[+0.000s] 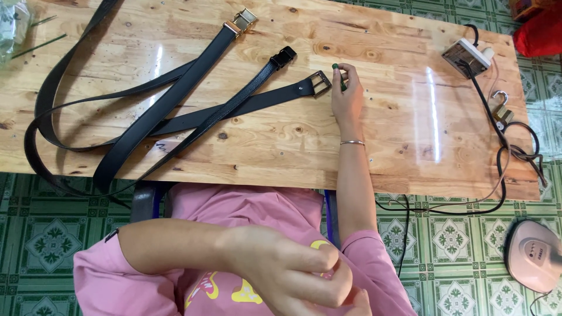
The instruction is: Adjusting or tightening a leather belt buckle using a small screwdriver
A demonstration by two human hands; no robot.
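Three black belts lie across the wooden table (410, 134). Their buckles sit near the middle: a gold buckle (243, 19), a black buckle (284, 57) and a square metal buckle (320, 83). My right hand (346, 96), with a thin bracelet on the wrist, rests on the table just right of the square buckle. It pinches a small dark green tool (339, 76). My left hand (293, 275) is off the table, in front of my pink shirt, with its fingers curled shut. I see nothing in it.
A white power strip (468, 55) lies at the far right of the table, with a black cable (503, 152) looping off the edge. A padlock (501, 111) lies beside the cable. A pink device (533, 254) sits on the green tiled floor.
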